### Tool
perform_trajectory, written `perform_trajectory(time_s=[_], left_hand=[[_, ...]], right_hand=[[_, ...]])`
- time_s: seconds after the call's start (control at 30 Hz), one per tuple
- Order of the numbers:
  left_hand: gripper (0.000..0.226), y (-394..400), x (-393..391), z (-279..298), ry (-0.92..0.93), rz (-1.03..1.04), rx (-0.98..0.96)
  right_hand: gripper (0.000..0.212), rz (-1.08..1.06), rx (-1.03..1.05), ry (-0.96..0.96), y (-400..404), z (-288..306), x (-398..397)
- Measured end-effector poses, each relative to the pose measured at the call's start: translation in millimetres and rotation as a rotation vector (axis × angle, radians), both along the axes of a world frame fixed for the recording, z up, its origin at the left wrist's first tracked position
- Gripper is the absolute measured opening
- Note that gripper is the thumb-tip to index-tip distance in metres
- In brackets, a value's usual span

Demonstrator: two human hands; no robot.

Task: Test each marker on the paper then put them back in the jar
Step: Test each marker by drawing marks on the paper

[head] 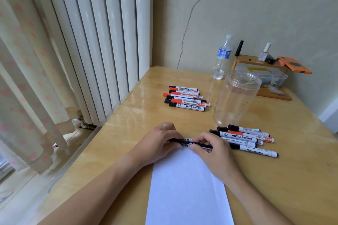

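Your left hand (162, 140) and right hand (206, 145) both pinch one marker (192, 143) over the paper (186, 188). Pull the cap straight off.

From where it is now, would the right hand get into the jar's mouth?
Probably yes. The jar stands upright with no lid, just beyond the right hand, and nothing stands between them. That hand and the left hand hold a marker over the paper.

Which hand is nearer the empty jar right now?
Right. The right hand sits below the jar, near its base; the left hand is farther off to the jar's left.
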State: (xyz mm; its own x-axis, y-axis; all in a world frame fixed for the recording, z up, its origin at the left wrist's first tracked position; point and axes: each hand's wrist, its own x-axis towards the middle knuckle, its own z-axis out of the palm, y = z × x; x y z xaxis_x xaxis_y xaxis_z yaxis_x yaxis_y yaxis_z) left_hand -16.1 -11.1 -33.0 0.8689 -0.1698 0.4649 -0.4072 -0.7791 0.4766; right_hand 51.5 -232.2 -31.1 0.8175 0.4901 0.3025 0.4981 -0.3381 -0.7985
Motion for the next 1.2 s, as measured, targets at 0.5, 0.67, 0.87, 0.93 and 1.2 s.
perform_trajectory(time_s=[0.5, 0.67, 0.87, 0.93, 1.2], left_hand=[[0.016, -4.2, 1.3, -2.7, -0.045, -0.008, -0.002], [0.018, -2.3, 0.9, -1.9, -0.032, -0.007, 0.019], [0.027, -2.5, -3.4, 4.2, 0.047, 0.164, -0.14], [0.023, 0.0, -1.5, 2.3, 0.076, 0.228, -0.137], [0.027, -2.6, -0.4, -0.2, 0.042, 0.229, 0.007]], right_hand=[[0.02, 0.071, -0.128, -0.224, -3.0, 1.8, -1.3], [0.012, 0.118, -0.165, -0.23, -10.4, -1.6, 1.8], [0.013, -0.158, -0.136, -0.543, -26.4, 0.9, 21.4], [0.011, -0.348, -0.137, -0.619, -35.2, 0.6, 33.0], [0.009, -0.683, -0.242, -0.631, -56.5, -17.0, 66.6]])
